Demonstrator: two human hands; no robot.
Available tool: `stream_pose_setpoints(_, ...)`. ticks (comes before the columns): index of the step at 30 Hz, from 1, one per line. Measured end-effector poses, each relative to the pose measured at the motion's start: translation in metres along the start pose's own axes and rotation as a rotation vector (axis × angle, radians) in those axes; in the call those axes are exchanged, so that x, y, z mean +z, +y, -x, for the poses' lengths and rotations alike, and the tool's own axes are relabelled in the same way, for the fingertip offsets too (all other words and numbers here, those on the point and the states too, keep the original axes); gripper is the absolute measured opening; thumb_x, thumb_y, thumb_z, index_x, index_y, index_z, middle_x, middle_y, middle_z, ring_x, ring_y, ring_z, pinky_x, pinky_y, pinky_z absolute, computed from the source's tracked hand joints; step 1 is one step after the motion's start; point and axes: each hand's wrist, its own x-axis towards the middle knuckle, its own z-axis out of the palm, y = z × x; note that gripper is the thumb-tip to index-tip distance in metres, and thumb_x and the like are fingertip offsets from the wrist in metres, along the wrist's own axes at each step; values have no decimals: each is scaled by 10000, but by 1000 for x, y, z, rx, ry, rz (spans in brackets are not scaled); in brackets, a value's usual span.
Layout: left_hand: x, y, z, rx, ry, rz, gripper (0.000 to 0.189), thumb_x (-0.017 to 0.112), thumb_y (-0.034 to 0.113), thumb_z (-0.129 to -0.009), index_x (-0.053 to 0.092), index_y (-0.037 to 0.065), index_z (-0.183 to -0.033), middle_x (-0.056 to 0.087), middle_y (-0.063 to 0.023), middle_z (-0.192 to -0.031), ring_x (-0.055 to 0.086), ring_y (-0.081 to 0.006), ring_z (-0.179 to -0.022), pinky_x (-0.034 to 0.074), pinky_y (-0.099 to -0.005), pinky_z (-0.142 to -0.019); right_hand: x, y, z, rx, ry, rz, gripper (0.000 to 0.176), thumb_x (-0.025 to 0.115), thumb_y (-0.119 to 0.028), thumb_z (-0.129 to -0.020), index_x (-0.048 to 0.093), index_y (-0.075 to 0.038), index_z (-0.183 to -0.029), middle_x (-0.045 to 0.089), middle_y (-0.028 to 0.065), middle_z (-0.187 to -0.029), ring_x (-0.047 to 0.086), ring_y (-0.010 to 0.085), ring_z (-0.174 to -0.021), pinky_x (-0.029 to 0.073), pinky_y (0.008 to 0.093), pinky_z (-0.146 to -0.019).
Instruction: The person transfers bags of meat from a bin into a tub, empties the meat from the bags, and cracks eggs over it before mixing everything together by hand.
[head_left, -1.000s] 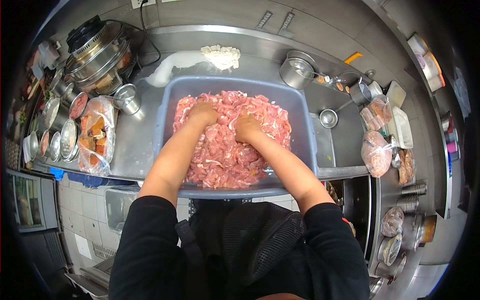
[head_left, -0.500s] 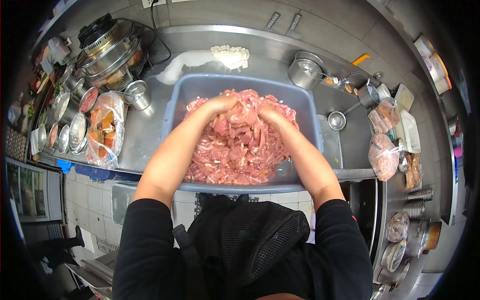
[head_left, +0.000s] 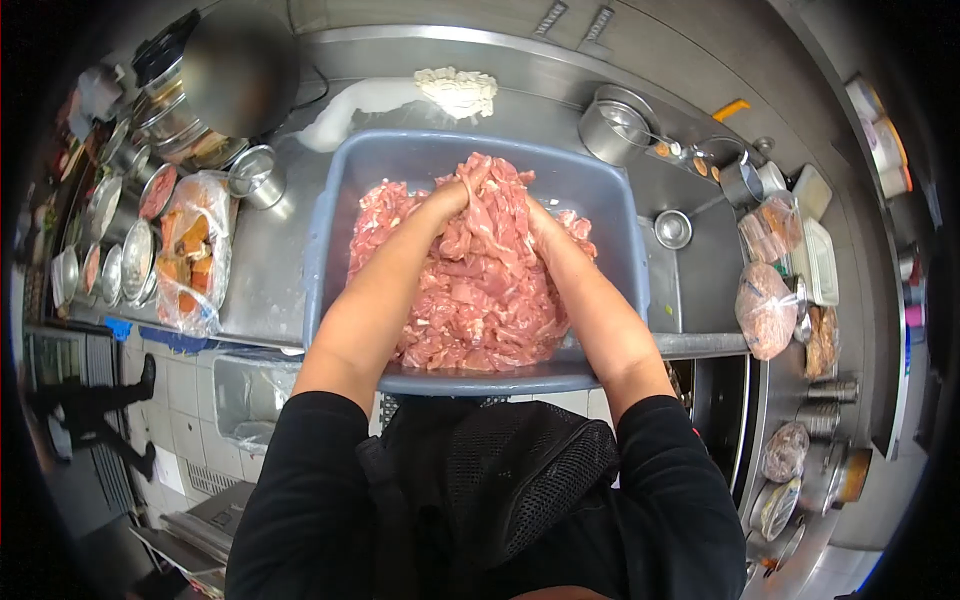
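Observation:
A large blue-grey tub (head_left: 322,235) holds a big heap of raw pink meat strips (head_left: 485,300). Both arms reach into the tub from its near side. My left hand (head_left: 458,197) grips the raised top of the heap from the left, its fingers mostly buried among the strips. On the other side, my right hand (head_left: 537,218) presses in against the same mound, fingers hidden by the meat. Between the two hands the strips bulge up above the rest.
The tub stands on a steel counter (head_left: 265,270). A pale clump (head_left: 458,92) with whitish liquid lies behind it. At left are a steel pot (head_left: 257,178) and bagged orange pieces (head_left: 195,245). A steel pot (head_left: 615,125) and a ladle (head_left: 673,229) are at right.
Both hands have gathered the meat into a taller mound, and the strips are bunched between them. The view has shifted slightly; a person's legs at lower left show more fully.

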Motion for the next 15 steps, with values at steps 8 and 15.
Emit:
stream_pose_setpoints(8, -95, 109, 63, -418, -123, -420, 593, 556, 391, -793, 481, 28, -1256, 533, -208, -1195, 539, -284, -1086, 456, -389, -881, 94, -30, 53, 147, -211, 411, 440, 532, -328, -899, 515, 44, -1133, 620, 141, -1006, 638, 232, -814, 541, 319, -655)
stream_pose_setpoints(15, -84, 26, 31, -237, -32, -1265, 759, 592, 428, -774, 342, 18, -1361, 309, -159, -1436, 349, -352, -1292, 387, -437, -997, 109, -4, 143, -352, -594, 1610, 438, 561, -121, -775, 533, -93, -1211, 580, 174, -1140, 542, 326, -1074, 429, 395, -913)
